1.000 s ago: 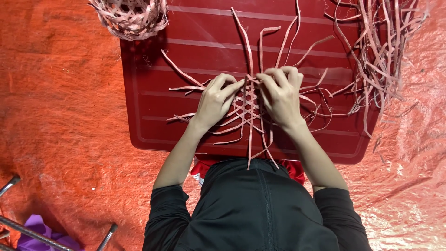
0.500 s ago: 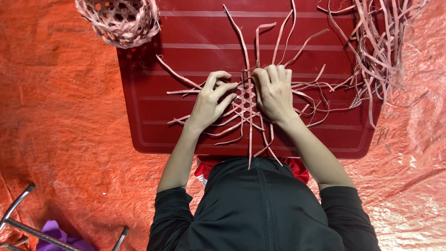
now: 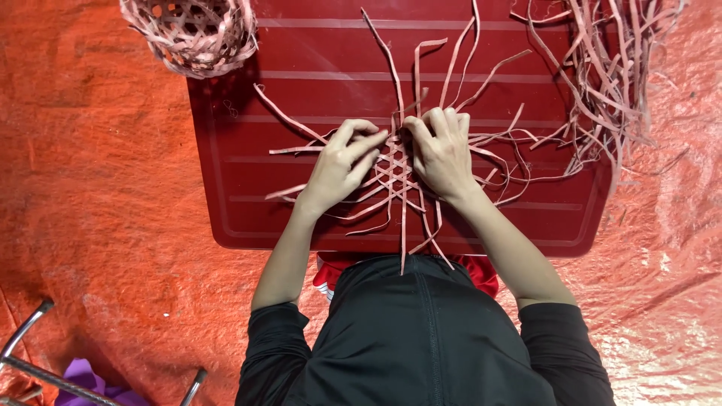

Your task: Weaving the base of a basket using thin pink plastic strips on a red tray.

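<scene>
A flat open weave of thin pale strips (image 3: 396, 177) lies on a dark red board (image 3: 256, 195), with loose strip ends fanning out all around it. My left hand (image 3: 338, 167) rests on the weave's left side, its fingers pinching strips near the top middle. My right hand (image 3: 442, 153) presses on the weave's right side, fingertips curled over the strips next to the left hand's. The two hands almost touch above the lattice.
A small finished woven basket (image 3: 192, 31) sits at the board's far left corner. A heap of loose strips (image 3: 609, 68) lies at the far right. An orange plastic sheet (image 3: 98, 188) covers the floor. Metal legs (image 3: 30, 353) and something purple show at bottom left.
The view has shifted slightly. Both hands have stayed on the weave, their fingers shifting a little upward toward its top edge.
</scene>
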